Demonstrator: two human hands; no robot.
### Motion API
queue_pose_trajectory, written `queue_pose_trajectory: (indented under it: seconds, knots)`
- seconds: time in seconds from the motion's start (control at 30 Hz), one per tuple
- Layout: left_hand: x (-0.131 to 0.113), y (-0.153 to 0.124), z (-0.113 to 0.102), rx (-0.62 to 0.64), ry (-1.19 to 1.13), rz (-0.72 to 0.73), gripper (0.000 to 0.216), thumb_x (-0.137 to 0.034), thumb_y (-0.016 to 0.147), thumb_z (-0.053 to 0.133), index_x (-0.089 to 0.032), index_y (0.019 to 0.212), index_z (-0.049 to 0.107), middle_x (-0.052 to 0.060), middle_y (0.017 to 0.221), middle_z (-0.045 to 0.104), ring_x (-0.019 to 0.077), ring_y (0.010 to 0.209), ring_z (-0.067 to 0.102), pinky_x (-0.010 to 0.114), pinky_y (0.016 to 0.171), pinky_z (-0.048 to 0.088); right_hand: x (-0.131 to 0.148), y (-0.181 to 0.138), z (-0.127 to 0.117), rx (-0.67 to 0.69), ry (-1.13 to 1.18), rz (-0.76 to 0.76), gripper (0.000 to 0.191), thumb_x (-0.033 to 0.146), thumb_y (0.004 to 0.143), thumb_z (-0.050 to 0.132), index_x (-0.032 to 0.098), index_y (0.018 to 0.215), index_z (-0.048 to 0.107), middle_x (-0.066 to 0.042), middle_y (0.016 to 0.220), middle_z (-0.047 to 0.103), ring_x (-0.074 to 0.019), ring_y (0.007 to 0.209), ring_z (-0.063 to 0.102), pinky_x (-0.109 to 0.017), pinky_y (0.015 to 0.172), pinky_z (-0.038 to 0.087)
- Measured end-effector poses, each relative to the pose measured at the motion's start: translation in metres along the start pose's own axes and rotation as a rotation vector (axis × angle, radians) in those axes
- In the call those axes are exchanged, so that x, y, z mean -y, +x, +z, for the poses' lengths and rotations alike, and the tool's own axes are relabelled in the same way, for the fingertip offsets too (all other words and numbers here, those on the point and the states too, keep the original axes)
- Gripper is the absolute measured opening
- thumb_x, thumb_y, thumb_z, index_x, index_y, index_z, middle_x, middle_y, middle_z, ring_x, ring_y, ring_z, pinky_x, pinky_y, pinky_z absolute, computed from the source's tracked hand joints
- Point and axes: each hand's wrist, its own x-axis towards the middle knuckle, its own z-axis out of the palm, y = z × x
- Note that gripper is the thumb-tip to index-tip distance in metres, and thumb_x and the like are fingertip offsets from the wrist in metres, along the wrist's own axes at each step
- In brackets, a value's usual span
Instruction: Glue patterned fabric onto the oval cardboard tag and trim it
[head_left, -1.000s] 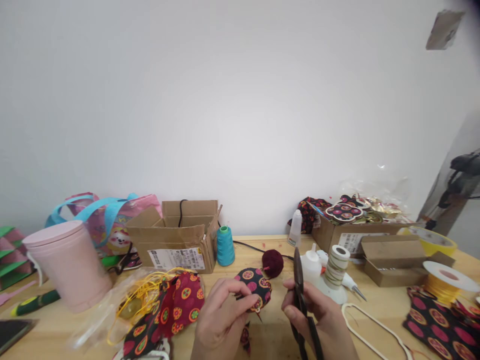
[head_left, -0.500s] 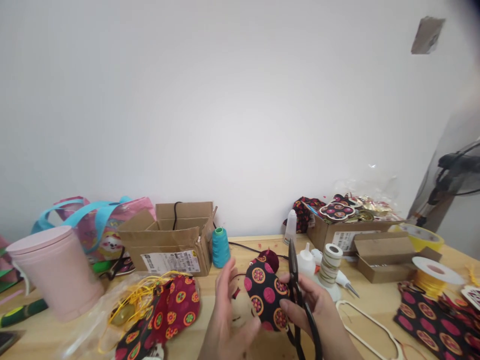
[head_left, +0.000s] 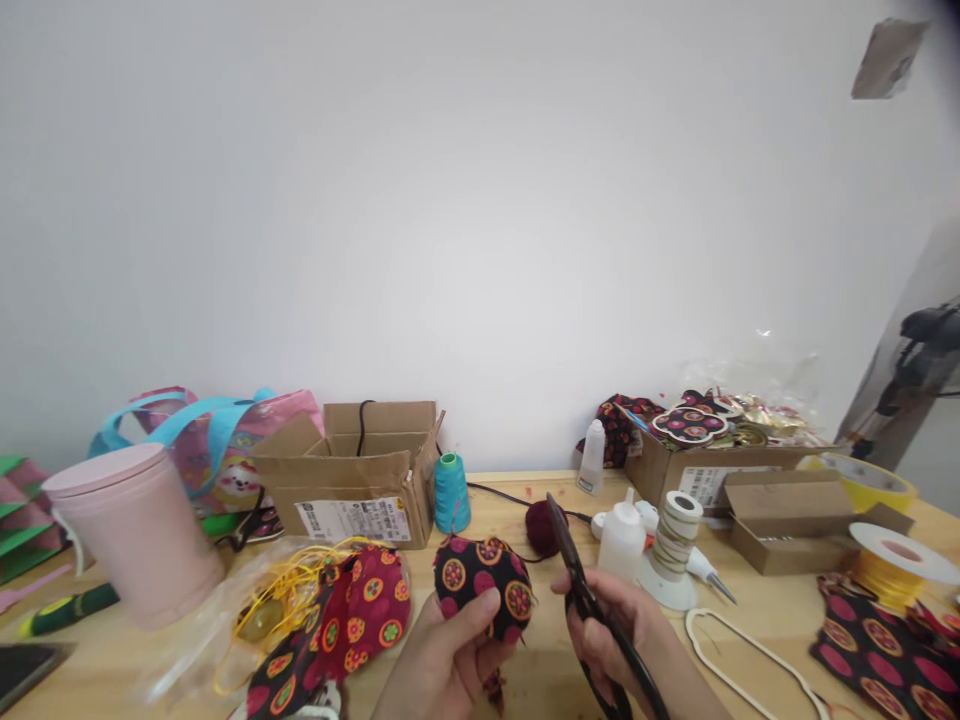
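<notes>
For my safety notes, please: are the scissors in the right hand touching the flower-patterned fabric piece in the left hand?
Apart. The head view shows a strip of wooden tabletop between the scissors and the flower-patterned fabric piece.

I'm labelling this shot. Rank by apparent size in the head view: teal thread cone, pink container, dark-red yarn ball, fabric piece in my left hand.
1. Pink container
2. Fabric piece
3. Teal thread cone
4. Dark-red yarn ball, partly behind the scissors
</notes>
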Motion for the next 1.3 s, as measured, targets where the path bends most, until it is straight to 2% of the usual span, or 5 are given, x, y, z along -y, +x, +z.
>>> queue_pose_trajectory:
  seconds: [0.43, 0.67, 0.8, 1.0, 1.3]
  knots:
    - [-0.001, 0.004, -0.007, -0.068, -0.26, 0.111, 0.032, 0.007, 0.063, 0.056, -0.017, 0.084, 0.059, 0.001, 0.062, 0.071, 0.0135, 0.054, 0.065, 0.024, 0.049, 0.055, 0.008, -0.003, 0.004, 0.392, 0.145, 0.144, 0.068, 0.07, 0.037, 0.063, 0.016, 0.076, 0.054, 0.006, 0.048, 0.043, -0.0042, 0.039, 0.032, -0.016, 0.038, 0.019]
    - [-0.005, -0.002, -0.001, -0.094, -0.217, 0.133, 0.034, 0.007, 0.066, 0.053, -0.015, 0.091, 0.057, 0.002, 0.061, 0.07, 0.0122, 0.053, 0.064, 0.022, 0.047, 0.054, 0.003, -0.008, 0.01, 0.249, 0.353, 0.199, 0.067, 0.072, 0.045, 0.059, 0.019, 0.087, 0.052, 0.007, 0.046, 0.044, -0.0071, 0.04, 0.035, -0.019, 0.043, 0.03]
    - [-0.005, -0.003, -0.001, -0.091, -0.182, 0.13, 0.039, 0.005, 0.064, 0.056, -0.016, 0.097, 0.054, 0.0, 0.061, 0.07, 0.0123, 0.053, 0.064, 0.021, 0.047, 0.054, 0.007, -0.008, 0.019, 0.219, 0.385, 0.172, 0.063, 0.072, 0.045, 0.058, 0.02, 0.08, 0.054, 0.002, 0.06, 0.046, -0.0116, 0.055, 0.042, -0.027, 0.06, 0.04]
    - [-0.001, 0.001, -0.005, -0.011, -0.11, 0.141, 0.029, -0.005, 0.056, 0.069, -0.014, 0.082, 0.059, 0.002, 0.066, 0.07, 0.0139, 0.057, 0.064, 0.022, 0.051, 0.055, 0.006, -0.016, 0.012, 0.068, -0.244, 0.013, 0.047, 0.059, 0.075, 0.041, 0.019, 0.097, 0.052, 0.002, 0.066, 0.038, -0.0107, 0.052, 0.037, -0.023, 0.049, 0.035]
    - [0.004, -0.003, 0.009, 0.022, -0.037, 0.074, 0.021, -0.009, 0.051, 0.074, -0.011, 0.069, 0.063, 0.005, 0.063, 0.071, 0.0155, 0.056, 0.064, 0.023, 0.051, 0.054, -0.001, -0.017, 0.007, -0.027, -0.438, -0.063, 0.052, 0.058, 0.072, 0.046, 0.015, 0.1, 0.058, 0.001, 0.062, 0.044, -0.0146, 0.055, 0.043, -0.026, 0.051, 0.041]
